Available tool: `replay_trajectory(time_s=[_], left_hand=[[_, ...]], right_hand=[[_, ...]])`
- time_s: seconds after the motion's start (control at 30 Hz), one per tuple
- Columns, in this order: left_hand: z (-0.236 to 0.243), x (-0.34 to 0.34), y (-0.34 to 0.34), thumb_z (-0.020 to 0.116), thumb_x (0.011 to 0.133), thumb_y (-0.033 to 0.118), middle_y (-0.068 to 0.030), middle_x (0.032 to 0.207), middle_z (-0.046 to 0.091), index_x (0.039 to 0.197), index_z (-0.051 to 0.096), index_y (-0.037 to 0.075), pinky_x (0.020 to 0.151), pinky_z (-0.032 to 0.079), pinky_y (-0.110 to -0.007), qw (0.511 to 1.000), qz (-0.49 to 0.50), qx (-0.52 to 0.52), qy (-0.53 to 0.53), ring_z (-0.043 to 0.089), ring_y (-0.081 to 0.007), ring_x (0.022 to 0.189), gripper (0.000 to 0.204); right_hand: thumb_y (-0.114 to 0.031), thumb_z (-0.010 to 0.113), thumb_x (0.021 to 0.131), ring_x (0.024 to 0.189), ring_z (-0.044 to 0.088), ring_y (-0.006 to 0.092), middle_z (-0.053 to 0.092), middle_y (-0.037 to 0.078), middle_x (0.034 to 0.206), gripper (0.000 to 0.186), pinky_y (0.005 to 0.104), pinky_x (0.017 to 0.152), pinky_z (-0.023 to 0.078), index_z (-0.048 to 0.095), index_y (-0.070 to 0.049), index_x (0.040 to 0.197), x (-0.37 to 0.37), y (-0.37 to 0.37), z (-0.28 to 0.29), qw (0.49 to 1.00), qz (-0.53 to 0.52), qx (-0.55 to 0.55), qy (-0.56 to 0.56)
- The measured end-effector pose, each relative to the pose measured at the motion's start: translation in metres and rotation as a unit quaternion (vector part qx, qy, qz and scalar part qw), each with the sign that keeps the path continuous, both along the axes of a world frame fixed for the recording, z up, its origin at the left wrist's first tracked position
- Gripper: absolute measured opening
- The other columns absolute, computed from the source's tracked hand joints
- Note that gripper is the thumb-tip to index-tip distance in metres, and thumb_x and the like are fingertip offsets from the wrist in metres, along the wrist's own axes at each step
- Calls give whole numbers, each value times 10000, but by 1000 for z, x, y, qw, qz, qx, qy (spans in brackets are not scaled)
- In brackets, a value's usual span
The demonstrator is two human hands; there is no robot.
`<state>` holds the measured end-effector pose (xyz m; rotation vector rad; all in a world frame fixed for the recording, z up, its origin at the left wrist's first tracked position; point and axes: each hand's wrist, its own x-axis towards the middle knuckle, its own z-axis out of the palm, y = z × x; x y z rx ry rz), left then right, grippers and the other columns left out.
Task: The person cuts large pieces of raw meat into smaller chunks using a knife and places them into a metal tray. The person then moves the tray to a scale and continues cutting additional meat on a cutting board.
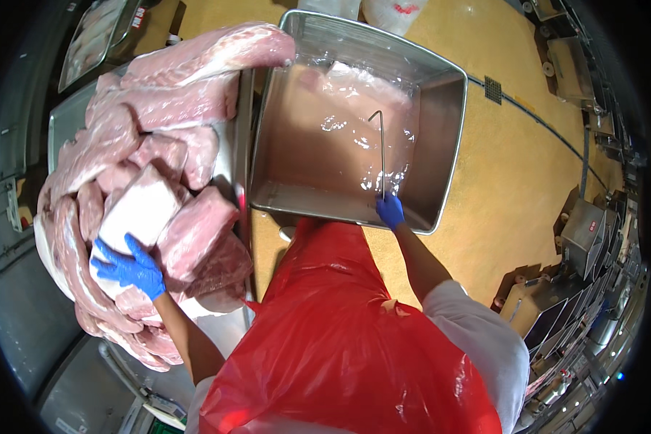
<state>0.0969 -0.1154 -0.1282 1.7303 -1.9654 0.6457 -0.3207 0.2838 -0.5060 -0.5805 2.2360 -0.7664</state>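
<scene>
My left hand (130,267), in a blue glove, lies with fingers spread on a block of meat with a white fat side (142,210). Around it is a heap of raw pink meat (188,101), with long loins on top at the far end. My right hand (390,210), gloved in blue too, is wrapped round the near end of a thin metal hook (383,155). The hook's bent tip points away from me over a steel tub (441,108). Cloudy pinkish liquid (318,145) fills part of the tub, and pale meat (369,87) shows in it near the far wall.
The meat heap rests on a steel table (228,155) left of the tub. Yellow floor (499,173) with a drain grate (492,90) lies to the right. Cartons (528,304) line the far right. Clear plastic bags (390,13) stand behind the tub. A red apron (340,340) covers my front.
</scene>
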Motion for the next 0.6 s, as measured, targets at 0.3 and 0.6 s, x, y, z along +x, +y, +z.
replay_trajectory(time_s=[0.3,0.6], left_hand=[[-6,-20,-4,389,1004,499,-271,1460,332,1428,358,-25,1121,211,-557,999,-11,38,-32,298,-440,1349,674],[-21,-36,-3,387,999,525,-265,1428,353,1419,352,-28,1087,309,-554,992,18,53,109,375,-429,1293,695]], right_hand=[[-202,435,944,481,489,180,534,76,603,183,348,424,366,543,-78,863,-148,-205,-101,845,-341,-49,-408],[-83,467,853,411,392,202,462,47,589,130,382,415,353,512,-69,732,-193,-289,-168,878,-174,-40,-443]])
